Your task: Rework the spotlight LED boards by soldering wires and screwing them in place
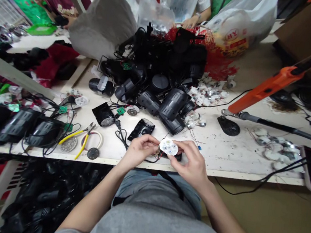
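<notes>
Both my hands meet at the table's front edge around a small round white lens disc [169,146] with several clear lenses. My left hand [138,150] pinches its left side with curled fingers. My right hand [192,162] grips its right side, fingers wrapped round. Thin red and black wires hang below the disc toward a black part under my hands. A black lamp housing [141,128] lies just behind my left hand.
A pile of black spotlight housings [160,82] fills the table's middle. Yellow-handled pliers [79,136] and a tape ring [94,139] lie left. More white lens discs [209,95], an orange-handled tool [266,89] and a soldering iron [272,125] sit right. A person [186,1] sits opposite.
</notes>
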Demonstrator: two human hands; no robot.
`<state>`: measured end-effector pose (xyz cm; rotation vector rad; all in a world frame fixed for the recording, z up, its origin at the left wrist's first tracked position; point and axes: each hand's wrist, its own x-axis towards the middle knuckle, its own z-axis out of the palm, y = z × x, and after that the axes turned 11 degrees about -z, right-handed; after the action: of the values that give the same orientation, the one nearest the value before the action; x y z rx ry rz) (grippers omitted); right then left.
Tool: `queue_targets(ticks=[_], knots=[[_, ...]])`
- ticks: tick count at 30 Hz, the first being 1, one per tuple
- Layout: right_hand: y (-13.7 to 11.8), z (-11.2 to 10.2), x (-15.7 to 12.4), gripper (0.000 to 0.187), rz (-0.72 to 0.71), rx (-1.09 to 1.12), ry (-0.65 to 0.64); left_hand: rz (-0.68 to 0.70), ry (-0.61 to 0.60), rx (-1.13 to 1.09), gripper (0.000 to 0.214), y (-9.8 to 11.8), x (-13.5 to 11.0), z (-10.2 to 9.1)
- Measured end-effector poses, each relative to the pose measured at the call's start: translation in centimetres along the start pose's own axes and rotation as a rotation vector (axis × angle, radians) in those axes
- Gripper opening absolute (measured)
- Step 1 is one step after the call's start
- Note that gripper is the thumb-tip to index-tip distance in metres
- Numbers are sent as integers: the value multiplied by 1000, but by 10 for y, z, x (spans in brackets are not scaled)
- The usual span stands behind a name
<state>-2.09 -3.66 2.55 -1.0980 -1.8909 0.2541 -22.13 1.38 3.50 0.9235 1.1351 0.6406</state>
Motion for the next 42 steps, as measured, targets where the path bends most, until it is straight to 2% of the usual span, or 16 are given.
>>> queue_targets(ticks=[8, 16, 19, 22, 24, 30, 33, 35, 38, 42], knots=[[7, 0, -11, 29, 116, 56, -5, 15, 108, -17, 25, -8, -8, -3], [16, 5, -16, 21, 249, 205, 97, 79, 133, 107, 28, -15, -4, 0], [14, 5, -13, 21, 221, 176, 112, 161, 150, 187, 28, -11, -2, 3], [8, 4, -8, 24, 118, 91, 129, 207, 136, 210, 28, -8, -1, 6], [4, 4, -5, 27, 22, 33, 151, 168, 67, 139, 31, -6, 1, 8], [0, 8, -3, 36, -284, -88, 197, -128, -332, -111, 59, 1, 19, 0], [1, 12, -4, 44, -356, -106, 205, -225, -514, -146, 71, 5, 24, -7], [1, 13, -6, 49, -367, -111, 206, -255, -583, -159, 73, 7, 24, -8], [2, 13, -9, 53, -336, -158, 219, -225, -522, -169, 63, 9, 24, -6], [5, 11, -11, 46, -211, -186, 213, -157, -307, -167, 46, 12, 23, -5]])
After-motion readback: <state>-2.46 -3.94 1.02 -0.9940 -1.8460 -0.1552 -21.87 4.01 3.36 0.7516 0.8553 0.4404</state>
